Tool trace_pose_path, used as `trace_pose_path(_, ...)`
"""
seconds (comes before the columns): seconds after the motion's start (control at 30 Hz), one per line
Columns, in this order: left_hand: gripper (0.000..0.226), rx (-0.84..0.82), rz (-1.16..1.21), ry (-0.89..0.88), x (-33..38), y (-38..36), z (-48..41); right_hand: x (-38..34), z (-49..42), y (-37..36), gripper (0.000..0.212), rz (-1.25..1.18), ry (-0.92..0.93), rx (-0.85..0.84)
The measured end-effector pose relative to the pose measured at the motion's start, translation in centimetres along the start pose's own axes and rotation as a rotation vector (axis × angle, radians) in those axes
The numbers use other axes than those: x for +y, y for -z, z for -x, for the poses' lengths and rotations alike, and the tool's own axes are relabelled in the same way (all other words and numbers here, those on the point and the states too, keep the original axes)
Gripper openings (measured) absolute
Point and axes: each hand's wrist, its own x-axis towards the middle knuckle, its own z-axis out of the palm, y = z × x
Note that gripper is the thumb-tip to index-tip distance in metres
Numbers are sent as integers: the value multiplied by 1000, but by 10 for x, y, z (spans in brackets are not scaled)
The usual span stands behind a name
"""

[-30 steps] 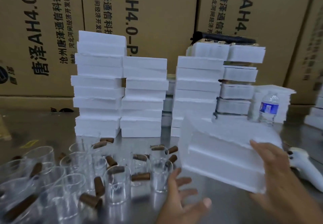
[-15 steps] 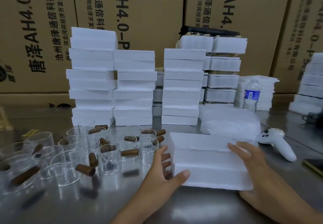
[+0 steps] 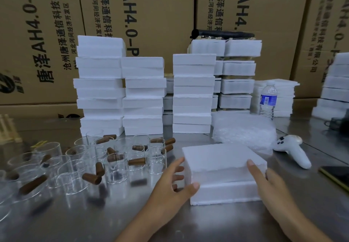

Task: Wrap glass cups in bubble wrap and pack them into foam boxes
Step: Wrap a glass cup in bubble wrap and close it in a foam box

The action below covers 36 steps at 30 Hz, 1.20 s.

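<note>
While the foam box (image 3: 222, 158) sits on the near table (image 3: 188, 223), long axis left-right, the hands flank it: left hand (image 3: 170, 185) at its left end, right hand (image 3: 272, 187) at the right, fingers straight, nothing clamped. Glass cups (image 3: 116, 163) lie left.

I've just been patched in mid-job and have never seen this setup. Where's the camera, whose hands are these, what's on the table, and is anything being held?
There is no machine. A person works bare-handed, and the one picture comes from a wide-angle camera on their head, looking forward and down. The left hand and right hand touch either side of a closed white foam box that sits on the metal table. The fingers look straight and nothing is lifted. Left of the box stand glass cups with brown handles. Behind it lie a pile of bubble wrap, a white handheld controller and a water bottle. Further back are stacks of foam boxes before cardboard cartons.
</note>
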Motion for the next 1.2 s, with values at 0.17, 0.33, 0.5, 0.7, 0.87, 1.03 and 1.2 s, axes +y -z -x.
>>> trace_pose_path(0.17,70,-33,33,-13,5,-10,5,-1,-2,1,66,52,-107,26)
trace_pose_path(0.33,87,-56,-11,4,9,-17,10,-26,0,5,60,181,-3,164)
trace_pose_path(0.5,62,-13,34,15,11,-10,12,-52,1,-4,45,99,85,163)
trace_pose_path(0.7,53,174,173,87,3,21,13,-76,17,-37,70,-137,256,13)
trace_pose_path(0.87,32,561,236,-70,4,47,18,-87,41,-69,72,-6,592,-219)
trace_pose_path(1.03,26,838,321,-53,5,62,17,-79,57,-105,71,576,943,-331)
trace_pose_path(1.2,25,960,397,2,5,68,17,-57,59,-130,55,726,885,-610)
